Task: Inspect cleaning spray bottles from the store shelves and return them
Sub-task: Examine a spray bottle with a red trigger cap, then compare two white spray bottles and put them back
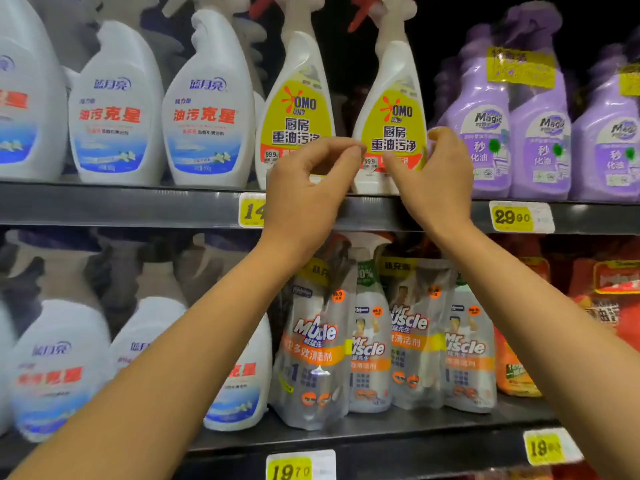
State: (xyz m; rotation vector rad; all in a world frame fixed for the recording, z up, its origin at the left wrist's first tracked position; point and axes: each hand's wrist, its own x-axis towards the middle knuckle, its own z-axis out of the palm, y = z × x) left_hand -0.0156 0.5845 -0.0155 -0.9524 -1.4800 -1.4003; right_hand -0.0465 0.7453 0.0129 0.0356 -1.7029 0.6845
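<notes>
— Where is my left hand?
— Your left hand [304, 195] is up at the upper shelf [121, 206] with its fingers curled. The thumb and forefinger tips meet right at the left edge of the right-hand OMO bottle [394, 109]. I can't tell whether they pinch it or only touch it. The hand also covers the foot of the other OMO bottle [294, 112] beside it.
— And the right?
— Your right hand [438, 178] grips the same bottle from the far side, thumb across the lower label and fingers curled round its right edge. The bottle stands upright on the shelf. It is white with a red trigger, and its yellow label reads "OMO" above Chinese characters, with "99.9" lower down.
— What's around it?
— To the left are white spray bottles [207, 109] with blue-and-red Chinese labels. To the right, purple Magic bottles [485, 133] stand just beside your right hand. Your left wrist cuts off a yellow price tag [251, 211] that begins "14", and another tag [516, 217] reads "29 90". Your forearms cross in front of Mr Muscle packs [370, 341] on the shelf below.
</notes>
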